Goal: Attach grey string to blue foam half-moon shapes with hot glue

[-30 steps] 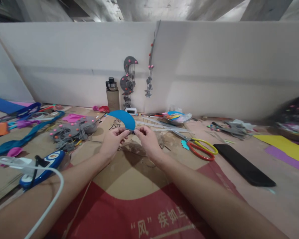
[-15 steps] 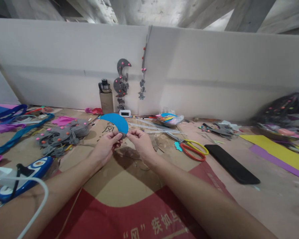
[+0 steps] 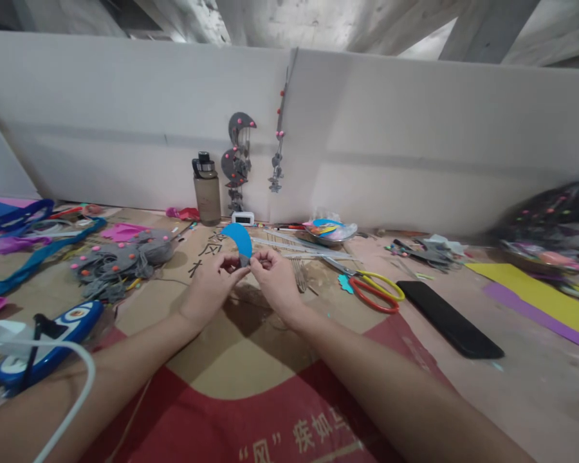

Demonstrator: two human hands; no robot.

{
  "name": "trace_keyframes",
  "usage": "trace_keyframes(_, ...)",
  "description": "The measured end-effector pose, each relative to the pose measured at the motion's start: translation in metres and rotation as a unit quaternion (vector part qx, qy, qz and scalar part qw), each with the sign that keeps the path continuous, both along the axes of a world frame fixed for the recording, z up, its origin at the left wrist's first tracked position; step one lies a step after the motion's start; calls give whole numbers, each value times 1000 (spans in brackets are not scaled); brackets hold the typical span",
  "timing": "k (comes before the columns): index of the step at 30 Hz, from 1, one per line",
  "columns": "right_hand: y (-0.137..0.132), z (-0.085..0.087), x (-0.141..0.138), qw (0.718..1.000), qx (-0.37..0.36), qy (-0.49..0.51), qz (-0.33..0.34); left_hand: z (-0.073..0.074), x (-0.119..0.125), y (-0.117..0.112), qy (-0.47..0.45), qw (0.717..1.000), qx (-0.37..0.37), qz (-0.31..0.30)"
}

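Both hands meet above the cardboard sheet [image 3: 251, 360] at the middle of the table. My left hand [image 3: 211, 286] and my right hand [image 3: 275, 283] each pinch the lower edge of a curved blue foam piece [image 3: 238, 239], which stands up between the fingertips and looks narrow from here. A small grey bit shows at its base, too small to name. Fingers of both hands are curled closed on the piece.
Scissors with red and yellow handles [image 3: 374, 288] and a black phone [image 3: 448, 318] lie to the right. A grey felt pile with pink dots [image 3: 118, 260] sits left. A bottle [image 3: 207, 190], a foil dish [image 3: 330, 231], a blue glue gun [image 3: 53, 344] and yellow foam sheet [image 3: 535, 289] surround.
The blue foam piece has turned or folded, showing narrower than before. My hands have drawn closer together and stayed at the same spot.
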State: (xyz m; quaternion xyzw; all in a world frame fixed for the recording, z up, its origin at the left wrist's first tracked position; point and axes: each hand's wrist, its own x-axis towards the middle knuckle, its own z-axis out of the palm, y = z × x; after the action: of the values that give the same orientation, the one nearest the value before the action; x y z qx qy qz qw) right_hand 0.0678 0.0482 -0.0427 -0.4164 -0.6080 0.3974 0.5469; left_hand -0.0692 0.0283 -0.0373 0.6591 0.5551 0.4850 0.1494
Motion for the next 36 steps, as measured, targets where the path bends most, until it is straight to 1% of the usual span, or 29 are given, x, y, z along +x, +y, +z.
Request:
trace_keyframes(3, -3, -2, -1, 999, 38, -34, 2, 0, 1, 0, 39, 999, 5, 6)
trace_keyframes(7, -8, 0, 0, 991, 82, -107, -15, 3, 1, -1, 41, 999, 10, -13)
trace_keyframes(10, -12, 5, 1, 985, 120, -124, -2, 6, 1, -3, 2, 1000, -3, -17)
trace_keyframes(12, -15, 7, 2, 981, 148, -127, 14, 6, 1, -4, -34, 999, -36, -22)
trace_keyframes(14, -17, 7, 2, 979, 157, -126, 25, 5, 1, -4, -75, 994, -72, -24)
trace_keyframes(16, -17, 5, 1, 982, 140, -121, 27, 4, 1, -2, -130, 986, -100, -33)
trace_keyframes(18, -16, 2, 1, 985, 122, -122, 26, 3, 2, 0, -203, 970, -118, -57)
trace_keyframes(21, -14, -1, 1, 981, 129, -139, 30, 3, 2, 3, -320, 934, -131, -93)
trace_keyframes(23, -13, -1, 2, 976, 146, -159, 31, 3, 2, 4, -365, 914, -144, -106)
trace_keyframes(29, -12, -1, 4, 947, 220, -233, 39, 0, -2, 9, -401, 889, -176, -134)
trace_keyframes(36, -12, -3, 3, 923, 254, -287, 39, 1, -3, 10, -427, 873, -191, -138)
